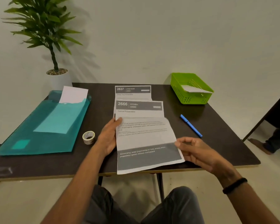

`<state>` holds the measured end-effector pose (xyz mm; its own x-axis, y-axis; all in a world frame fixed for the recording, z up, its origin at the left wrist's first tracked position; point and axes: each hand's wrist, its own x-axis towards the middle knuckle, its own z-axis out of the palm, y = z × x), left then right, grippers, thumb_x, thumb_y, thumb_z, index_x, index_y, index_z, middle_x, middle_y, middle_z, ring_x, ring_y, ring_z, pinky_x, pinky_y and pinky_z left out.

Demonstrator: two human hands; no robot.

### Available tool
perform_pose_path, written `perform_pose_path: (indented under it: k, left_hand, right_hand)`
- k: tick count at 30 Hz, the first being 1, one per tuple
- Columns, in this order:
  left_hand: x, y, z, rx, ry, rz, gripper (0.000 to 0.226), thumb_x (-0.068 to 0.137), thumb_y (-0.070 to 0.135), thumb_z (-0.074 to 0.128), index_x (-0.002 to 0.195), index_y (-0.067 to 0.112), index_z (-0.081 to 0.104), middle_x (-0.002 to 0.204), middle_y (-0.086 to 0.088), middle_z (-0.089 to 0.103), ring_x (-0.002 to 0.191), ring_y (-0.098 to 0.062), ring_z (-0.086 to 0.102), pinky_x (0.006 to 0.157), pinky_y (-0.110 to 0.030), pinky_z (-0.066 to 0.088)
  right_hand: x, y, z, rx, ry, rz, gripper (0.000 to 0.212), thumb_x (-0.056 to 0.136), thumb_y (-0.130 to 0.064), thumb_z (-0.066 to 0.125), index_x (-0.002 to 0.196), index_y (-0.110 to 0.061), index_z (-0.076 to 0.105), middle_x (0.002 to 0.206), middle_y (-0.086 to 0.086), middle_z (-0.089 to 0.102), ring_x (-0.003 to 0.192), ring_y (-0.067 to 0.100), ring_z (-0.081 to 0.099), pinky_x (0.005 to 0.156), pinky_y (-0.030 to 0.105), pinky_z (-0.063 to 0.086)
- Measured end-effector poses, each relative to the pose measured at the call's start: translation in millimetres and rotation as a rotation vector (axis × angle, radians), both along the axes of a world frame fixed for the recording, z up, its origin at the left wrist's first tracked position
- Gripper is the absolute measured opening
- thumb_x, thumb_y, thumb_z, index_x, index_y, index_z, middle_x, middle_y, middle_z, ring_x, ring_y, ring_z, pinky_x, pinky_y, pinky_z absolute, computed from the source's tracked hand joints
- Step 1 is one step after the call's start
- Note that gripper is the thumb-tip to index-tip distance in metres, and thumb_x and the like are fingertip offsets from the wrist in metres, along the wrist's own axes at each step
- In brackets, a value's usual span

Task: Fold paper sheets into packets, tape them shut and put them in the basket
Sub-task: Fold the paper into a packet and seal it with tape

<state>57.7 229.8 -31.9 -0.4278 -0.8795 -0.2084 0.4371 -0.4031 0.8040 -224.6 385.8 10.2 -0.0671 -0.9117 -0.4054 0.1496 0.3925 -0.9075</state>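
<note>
A printed sheet headed "2666 KITCHEN" (142,126) lies at the middle of the dark table (217,126), its near end lifted and jutting past the table's front edge, held at its left edge by the left hand (109,136) with the thumb on top and at its right edge by the right hand (199,152), whose curled fingers pinch it. A second sheet headed "2637 LIVING ROOM" (132,92) lies partly under its far end. A green basket (191,97) holding a folded paper packet (196,89) stands at the far right corner, a blue pen (191,125) lies right of the sheet, and a tape roll (88,137) sits just left of the left hand beside a teal folder (44,126).
</note>
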Motion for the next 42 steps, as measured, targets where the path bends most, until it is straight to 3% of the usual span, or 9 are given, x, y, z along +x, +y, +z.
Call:
perform_pose_path:
  k: [5, 11, 14, 22, 27, 32, 35, 38, 42]
  left_hand:
    - [-0.8, 0.3, 4.6, -0.157, -0.231, -0.024, 0.041, 0.099, 0.005, 0.062, 0.137, 0.018, 0.055, 0.126, -0.012, 0.072, 0.112, -0.035, 0.072, 0.088, -0.049, 0.062]
    - [9.2, -10.1, 6.2, -0.355, -0.476, -0.009, 0.033, 0.101, 0.011, 0.062, 0.133, 0.017, 0.056, 0.119, -0.007, 0.076, 0.103, -0.030, 0.075, 0.082, -0.044, 0.064]
    - [8.1, -10.0, 3.9, -0.356, -0.463, 0.025, 0.027, 0.103, 0.010, 0.059, 0.129, 0.014, 0.059, 0.116, -0.005, 0.077, 0.104, -0.027, 0.075, 0.081, -0.039, 0.064]
    - [4.4, -5.8, -7.7, -0.449, -0.508, 0.137, 0.024, 0.104, 0.012, 0.058, 0.127, 0.013, 0.061, 0.115, -0.002, 0.077, 0.107, -0.020, 0.074, 0.087, -0.041, 0.062]
    - [5.2, -6.1, -9.7, -0.455, -0.474, 0.157, 0.023, 0.105, 0.008, 0.054, 0.127, 0.011, 0.061, 0.117, 0.001, 0.076, 0.109, -0.019, 0.073, 0.086, -0.038, 0.063]
    - [6.4, -6.8, -11.0, -0.465, -0.427, 0.161, 0.025, 0.106, 0.006, 0.051, 0.124, 0.013, 0.066, 0.120, -0.002, 0.075, 0.110, -0.021, 0.073, 0.085, -0.034, 0.062]
    - [8.2, -9.3, -14.5, -0.462, -0.405, 0.162, 0.023, 0.107, 0.009, 0.050, 0.113, 0.010, 0.072, 0.116, -0.007, 0.075, 0.107, -0.025, 0.073, 0.083, -0.038, 0.060]
    - [7.6, -9.9, -13.8, -0.419, -0.391, 0.182, 0.030, 0.106, 0.009, 0.046, 0.101, 0.008, 0.076, 0.112, -0.006, 0.076, 0.104, -0.024, 0.073, 0.074, -0.031, 0.058]
    - [6.2, -9.7, -9.5, -0.365, -0.384, 0.219, 0.026, 0.099, 0.023, 0.057, 0.097, 0.005, 0.075, 0.109, -0.002, 0.077, 0.102, -0.020, 0.074, 0.071, -0.027, 0.055]
  right_hand:
    - [0.4, -38.4, -7.3, -0.159, -0.170, -0.058, 0.044, 0.092, -0.016, 0.070, 0.134, -0.014, 0.057, 0.125, 0.015, 0.073, 0.116, 0.033, 0.071, 0.095, 0.044, 0.059]
    - [18.4, -94.7, -24.0, -0.314, 0.095, -0.062, 0.034, 0.092, -0.006, 0.073, 0.125, -0.012, 0.067, 0.116, 0.010, 0.077, 0.105, 0.028, 0.076, 0.082, 0.035, 0.064]
    - [16.1, -103.7, -32.2, -0.355, 0.181, -0.089, 0.027, 0.095, -0.008, 0.071, 0.120, -0.016, 0.069, 0.111, 0.007, 0.079, 0.101, 0.027, 0.076, 0.082, 0.037, 0.063]
    - [8.6, -103.6, -45.6, -0.411, 0.142, -0.144, 0.025, 0.100, -0.005, 0.062, 0.122, -0.017, 0.066, 0.118, 0.010, 0.076, 0.110, 0.034, 0.073, 0.096, 0.050, 0.056]
    - [6.6, -100.6, -45.2, -0.399, 0.075, -0.231, 0.021, 0.096, 0.005, 0.063, 0.109, -0.011, 0.067, 0.112, 0.009, 0.078, 0.106, 0.031, 0.074, 0.091, 0.042, 0.061]
    - [7.1, -99.8, -41.9, -0.396, 0.034, -0.275, 0.023, 0.092, 0.011, 0.060, 0.090, -0.009, 0.072, 0.093, 0.004, 0.079, 0.080, 0.018, 0.075, 0.073, 0.029, 0.061]
    - [8.4, -99.8, -38.7, -0.356, -0.009, -0.304, 0.025, 0.093, 0.010, 0.055, 0.085, -0.005, 0.074, 0.098, 0.008, 0.080, 0.084, 0.025, 0.074, 0.077, 0.034, 0.062]
    - [8.9, -99.2, -38.0, -0.331, -0.064, -0.328, 0.034, 0.091, 0.005, 0.039, 0.084, 0.000, 0.072, 0.103, 0.015, 0.078, 0.093, 0.031, 0.074, 0.084, 0.039, 0.059]
    - [11.5, -98.0, -42.2, -0.384, -0.059, -0.310, 0.021, 0.093, -0.010, 0.055, 0.088, 0.004, 0.070, 0.102, 0.018, 0.077, 0.094, 0.031, 0.073, 0.089, 0.041, 0.056]
